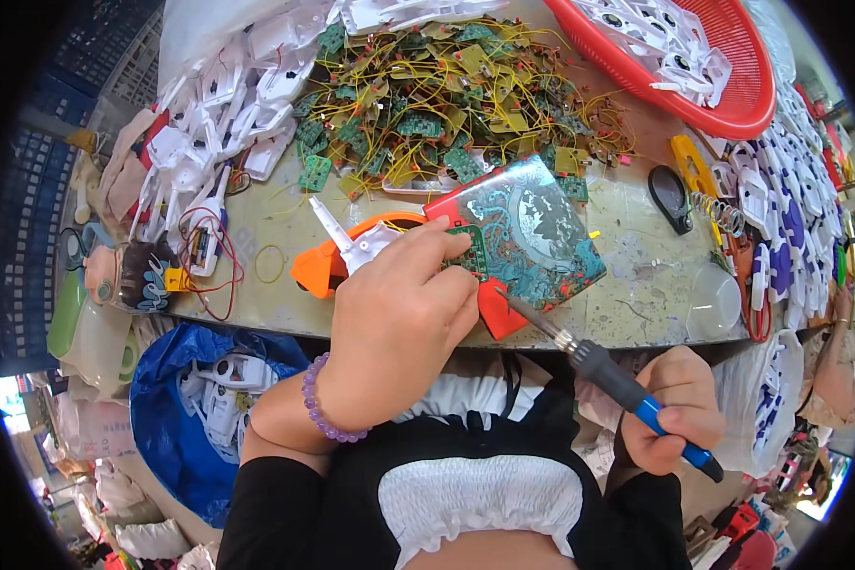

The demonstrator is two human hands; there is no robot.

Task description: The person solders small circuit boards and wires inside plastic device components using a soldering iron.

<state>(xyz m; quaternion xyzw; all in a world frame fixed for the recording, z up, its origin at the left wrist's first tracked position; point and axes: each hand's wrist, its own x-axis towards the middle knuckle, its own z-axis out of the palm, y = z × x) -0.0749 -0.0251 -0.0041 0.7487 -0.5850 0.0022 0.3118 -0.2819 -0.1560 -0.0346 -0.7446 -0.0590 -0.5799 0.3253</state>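
Note:
My left hand (404, 309) is closed, its thumb and index finger on the edge of a small green circuit board (473, 245). The board lies over a flat square case (541, 228) with a worn teal and red picture. A white plastic part with a thin arm (337, 237) sticks out beyond my left knuckles, over an orange piece (315, 271); my hand hides the rest. In my right hand (674, 408) is a soldering iron (598, 366) with a blue and black handle. Its tip points up-left, close to a red piece (502, 309) at the case's near corner.
Green boards with yellow wires (446, 104) are heaped at the back. White plastic shells (228, 119) pile up at the left; a red basket (765, 104) holds more. Black-handled tool (672, 199), spring coil (722, 214) and clear cup (715, 304) sit right. A blue bag (157, 404) hangs below left.

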